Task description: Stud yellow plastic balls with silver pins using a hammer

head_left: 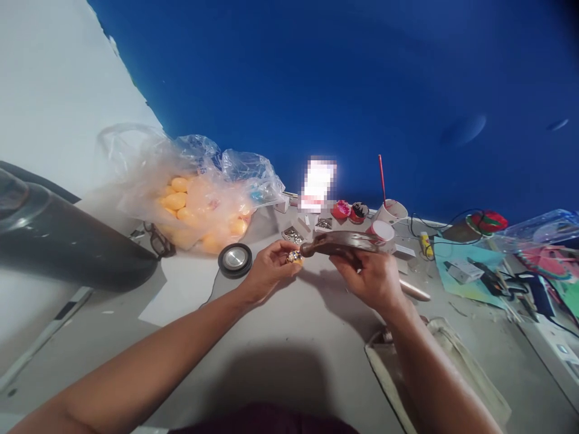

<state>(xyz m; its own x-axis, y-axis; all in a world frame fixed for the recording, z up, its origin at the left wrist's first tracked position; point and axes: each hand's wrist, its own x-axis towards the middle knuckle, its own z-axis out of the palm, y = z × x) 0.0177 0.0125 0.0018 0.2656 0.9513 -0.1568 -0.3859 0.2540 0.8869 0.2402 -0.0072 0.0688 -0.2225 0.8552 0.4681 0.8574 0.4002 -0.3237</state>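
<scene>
My left hand point(270, 268) pinches a small yellow, egg-like piece point(295, 257) covered with shiny silver and gold studs. In my right hand point(373, 277) is a dark brown tool point(346, 241) with a rounded knob, and this knob meets or nearly meets the studded piece. A copper-coloured rod point(414, 289) shows beyond my right hand; whether it belongs to the tool, I cannot tell. Just behind my hands stand two small boxes of shiny metal bits, one box point(293, 235) left of the other point(324, 224).
A clear plastic bag point(203, 205) of yellow eggs stands left, near a black round disc point(235, 260) and eyeglasses point(159, 240). Behind are a lit, blurred screen point(318, 184) and a white cup point(391, 211). A beige pouch point(456, 361) lies at right, with cables and papers beyond.
</scene>
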